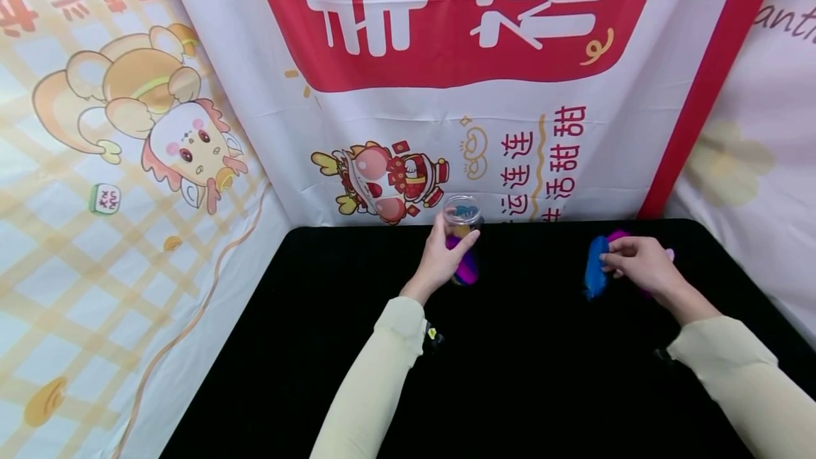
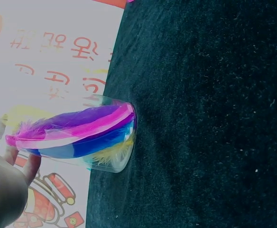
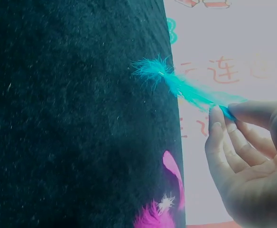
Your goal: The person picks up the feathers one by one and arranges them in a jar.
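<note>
My left hand [image 1: 440, 255] grips a clear jar [image 1: 462, 208] near its top, with the jar standing at the far side of the black table. Purple, pink, blue and yellow feathers [image 2: 77, 128] lean inside the jar in the left wrist view. Over the right part of the table, my right hand [image 1: 644, 264] pinches a blue feather [image 3: 190, 92] between thumb and fingers at its quill end, its fluffy end pointing away from the hand. Behind and below that hand lie magenta feathers [image 3: 155, 216] and a pink one [image 3: 173, 171], partly hidden by the hand in the head view.
The black-covered table [image 1: 510, 374] ends against a white printed cloth [image 1: 382, 112] hanging at the back. More printed cloth [image 1: 127, 232] hangs along the left side, and another [image 1: 746, 197] on the right.
</note>
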`<state>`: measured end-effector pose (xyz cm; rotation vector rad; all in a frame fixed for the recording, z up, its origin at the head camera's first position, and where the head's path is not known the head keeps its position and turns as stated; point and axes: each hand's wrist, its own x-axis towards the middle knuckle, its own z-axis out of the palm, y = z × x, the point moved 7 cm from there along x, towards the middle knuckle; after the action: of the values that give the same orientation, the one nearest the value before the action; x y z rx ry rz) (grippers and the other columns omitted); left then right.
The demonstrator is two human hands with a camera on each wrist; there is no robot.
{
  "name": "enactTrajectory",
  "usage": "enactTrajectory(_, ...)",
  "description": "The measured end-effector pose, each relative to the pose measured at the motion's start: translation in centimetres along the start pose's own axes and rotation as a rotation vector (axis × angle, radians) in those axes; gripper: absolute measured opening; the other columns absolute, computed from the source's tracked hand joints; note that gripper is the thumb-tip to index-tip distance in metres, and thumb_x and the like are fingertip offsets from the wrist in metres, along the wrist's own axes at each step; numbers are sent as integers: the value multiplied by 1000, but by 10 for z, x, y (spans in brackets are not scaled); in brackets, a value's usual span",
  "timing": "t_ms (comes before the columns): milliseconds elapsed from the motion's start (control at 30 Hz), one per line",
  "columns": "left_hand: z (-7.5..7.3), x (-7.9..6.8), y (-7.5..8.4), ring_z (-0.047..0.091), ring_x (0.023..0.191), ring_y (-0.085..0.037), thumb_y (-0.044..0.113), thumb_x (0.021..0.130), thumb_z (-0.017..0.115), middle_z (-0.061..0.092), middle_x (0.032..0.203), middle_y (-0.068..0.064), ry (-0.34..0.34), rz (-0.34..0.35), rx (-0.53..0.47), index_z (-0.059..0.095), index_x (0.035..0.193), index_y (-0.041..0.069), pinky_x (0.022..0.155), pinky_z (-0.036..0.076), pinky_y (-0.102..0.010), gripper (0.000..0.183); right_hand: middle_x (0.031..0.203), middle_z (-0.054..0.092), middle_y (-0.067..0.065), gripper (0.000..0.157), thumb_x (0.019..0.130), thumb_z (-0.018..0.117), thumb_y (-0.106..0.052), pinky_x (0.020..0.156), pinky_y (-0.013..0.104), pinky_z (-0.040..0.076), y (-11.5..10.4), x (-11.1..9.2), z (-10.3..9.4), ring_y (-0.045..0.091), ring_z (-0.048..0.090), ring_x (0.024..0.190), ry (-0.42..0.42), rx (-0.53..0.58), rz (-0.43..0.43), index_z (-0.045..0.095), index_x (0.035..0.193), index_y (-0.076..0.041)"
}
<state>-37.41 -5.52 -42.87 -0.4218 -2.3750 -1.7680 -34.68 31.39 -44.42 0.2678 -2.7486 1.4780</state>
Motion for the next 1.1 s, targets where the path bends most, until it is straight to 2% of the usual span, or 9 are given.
enactTrajectory(133,0,0,0,60,123,-26,42,96,72,65,130,-12,4,4,3,36,148,24,111,41,-47,66,87,76,16,30,102,65,-11,65,26,57,-4,0,0,12,71,70,21,29,-21,62,115,16)
enactTrajectory(267,0,1,0,60,122,-26,42,96,72,65,130,-14,2,10,4,36,149,24,111,41,-45,66,90,76,19,30,102,64,-11,64,26,58,-6,1,0,11,71,71,34,39,-27,61,116,15)
enactTrajectory(433,0,0,0,61,118,-15,43,96,72,67,125,-2,13,5,29,36,148,25,109,42,-39,66,91,76,19,29,102,64,-11,64,25,58,-8,2,1,11,72,72,42,58,-24,60,116,15)
enactTrajectory(500,0,0,0,61,117,-14,43,96,72,67,124,0,14,4,30,37,148,25,109,42,-40,66,92,76,17,30,102,64,-12,65,25,58,-10,3,1,11,72,72,46,69,-19,60,116,14)
enactTrajectory(667,0,-1,0,61,119,-20,42,96,72,67,127,-5,9,12,10,37,148,24,111,41,-46,66,96,77,12,33,103,64,-17,69,27,59,-17,4,3,12,73,77,32,88,11,59,118,12)
enactTrajectory(933,-1,-1,1,61,118,-16,43,96,73,66,128,-5,9,5,12,37,148,26,110,42,-44,66,97,77,8,36,104,63,-19,72,27,60,-32,7,7,11,72,80,8,129,37,59,122,11)
enactTrajectory(1100,0,-2,1,61,119,-19,43,96,72,66,129,-8,11,8,9,37,148,26,111,41,-47,65,95,77,3,37,103,65,-19,72,27,60,-35,10,10,10,72,79,16,146,34,59,122,12)
